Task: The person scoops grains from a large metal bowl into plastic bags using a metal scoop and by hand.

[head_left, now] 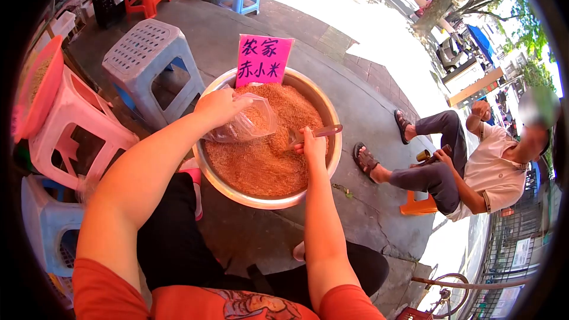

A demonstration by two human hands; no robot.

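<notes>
A: The clear plastic bag [244,125]?
B: Limp, probably slippery — the left hand [222,107] grips its edge, over the left of the round silver metal basin [261,203].
A: The brown-handled scoop [329,131]?
B: Likely stiff; the right hand [312,144] grasps its handle, right of the bag, at the reddish-brown grain [258,175].

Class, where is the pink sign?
In the head view, the pink sign is upper centre, at the far edge of the metal basin, beyond the plastic bag.

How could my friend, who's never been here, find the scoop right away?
Find the big metal basin full of reddish-brown grain. On its right side, the person's right hand grips the scoop. Unlike the see-through, crinkly bag in the left hand, the scoop has a straight brown handle pointing toward the basin's right edge.
</notes>
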